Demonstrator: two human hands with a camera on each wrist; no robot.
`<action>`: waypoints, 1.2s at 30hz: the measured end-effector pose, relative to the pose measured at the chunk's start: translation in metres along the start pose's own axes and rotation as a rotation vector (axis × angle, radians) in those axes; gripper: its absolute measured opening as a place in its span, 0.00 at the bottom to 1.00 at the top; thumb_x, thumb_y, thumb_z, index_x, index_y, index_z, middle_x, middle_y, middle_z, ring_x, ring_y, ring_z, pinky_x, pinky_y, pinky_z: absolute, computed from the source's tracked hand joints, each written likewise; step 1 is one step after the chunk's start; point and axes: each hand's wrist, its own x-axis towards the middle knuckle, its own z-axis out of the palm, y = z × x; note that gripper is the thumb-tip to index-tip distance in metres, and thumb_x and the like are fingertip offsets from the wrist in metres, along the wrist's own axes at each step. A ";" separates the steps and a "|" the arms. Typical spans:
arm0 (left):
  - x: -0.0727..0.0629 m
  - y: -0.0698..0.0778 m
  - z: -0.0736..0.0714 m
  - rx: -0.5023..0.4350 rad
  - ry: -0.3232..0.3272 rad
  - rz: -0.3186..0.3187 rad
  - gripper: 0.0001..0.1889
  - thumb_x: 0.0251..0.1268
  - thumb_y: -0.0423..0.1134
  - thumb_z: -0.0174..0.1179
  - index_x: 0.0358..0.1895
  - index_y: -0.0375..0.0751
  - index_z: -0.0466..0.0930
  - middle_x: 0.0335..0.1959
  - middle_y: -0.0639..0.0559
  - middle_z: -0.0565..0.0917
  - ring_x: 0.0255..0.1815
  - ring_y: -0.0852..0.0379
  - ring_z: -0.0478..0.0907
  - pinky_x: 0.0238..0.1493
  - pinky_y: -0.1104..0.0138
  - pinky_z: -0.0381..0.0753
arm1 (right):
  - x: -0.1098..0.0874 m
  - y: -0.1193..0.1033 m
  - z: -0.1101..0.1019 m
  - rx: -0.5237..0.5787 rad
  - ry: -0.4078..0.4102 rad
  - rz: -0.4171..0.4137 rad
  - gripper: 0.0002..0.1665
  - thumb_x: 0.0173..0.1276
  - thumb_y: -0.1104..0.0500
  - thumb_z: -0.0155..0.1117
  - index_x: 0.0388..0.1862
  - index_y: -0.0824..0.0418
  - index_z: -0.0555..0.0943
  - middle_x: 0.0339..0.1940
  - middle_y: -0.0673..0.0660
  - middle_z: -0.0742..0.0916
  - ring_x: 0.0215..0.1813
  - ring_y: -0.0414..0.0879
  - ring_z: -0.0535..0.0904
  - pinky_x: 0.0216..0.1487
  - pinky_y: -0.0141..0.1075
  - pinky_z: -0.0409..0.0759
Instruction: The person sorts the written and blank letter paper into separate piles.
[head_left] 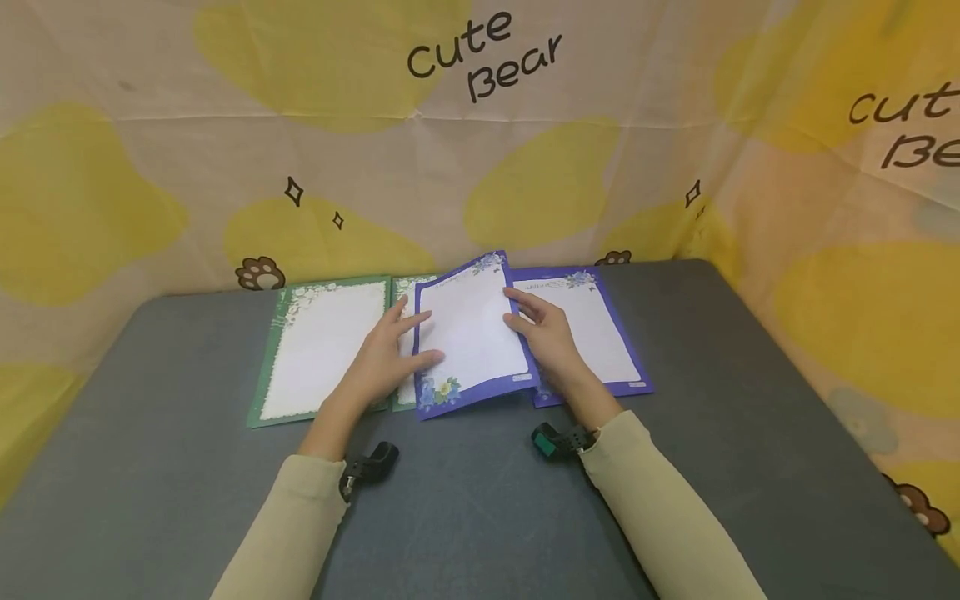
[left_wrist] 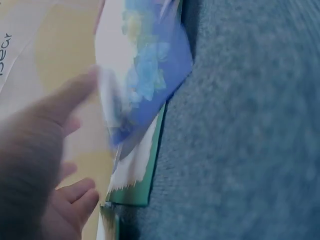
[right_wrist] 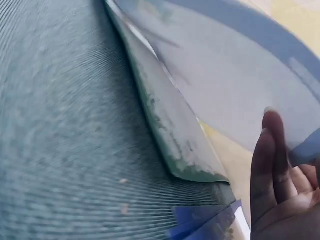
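Observation:
A purple-bordered sheet of paper (head_left: 472, 325) with blue flowers in its corners is raised and tilted above the other sheets. My right hand (head_left: 551, 337) pinches its right edge; in the right wrist view the sheet bows beside the right fingers (right_wrist: 272, 150). At the sheet's left edge is my left hand (head_left: 378, 358), fingers spread and thumb over the paper's front. The left wrist view is blurred, with the left thumb (left_wrist: 75, 95) by the flowered corner. Beneath lie a green-bordered sheet (head_left: 405, 396), mostly covered, and another purple-bordered sheet (head_left: 600, 333) at the right.
Another green-bordered sheet (head_left: 330, 350) lies flat at the left. All the sheets are near the back of the dark grey table (head_left: 465, 500). A patterned yellow and cream cloth (head_left: 360, 167) hangs behind and at the sides. Both wrists wear black straps with small devices.

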 end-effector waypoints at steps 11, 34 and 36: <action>0.001 0.006 0.002 -0.554 0.100 -0.217 0.30 0.73 0.50 0.61 0.74 0.48 0.69 0.64 0.41 0.82 0.47 0.52 0.88 0.47 0.65 0.88 | -0.002 -0.010 -0.018 0.174 -0.035 -0.011 0.28 0.75 0.60 0.62 0.73 0.50 0.74 0.74 0.56 0.77 0.65 0.56 0.82 0.51 0.33 0.87; 0.021 0.041 0.012 -0.522 0.170 -0.176 0.24 0.69 0.39 0.65 0.68 0.49 0.78 0.71 0.45 0.75 0.29 0.60 0.80 0.31 0.75 0.77 | 0.001 -0.016 -0.054 -0.094 0.021 -0.019 0.26 0.73 0.60 0.65 0.69 0.52 0.78 0.75 0.53 0.77 0.77 0.52 0.69 0.73 0.49 0.73; 0.024 0.045 0.015 -0.486 0.196 -0.117 0.24 0.69 0.37 0.65 0.68 0.48 0.78 0.70 0.46 0.76 0.26 0.60 0.75 0.26 0.74 0.73 | 0.001 -0.016 -0.060 -0.096 0.029 -0.001 0.27 0.73 0.60 0.65 0.70 0.52 0.78 0.75 0.54 0.76 0.75 0.53 0.72 0.70 0.48 0.76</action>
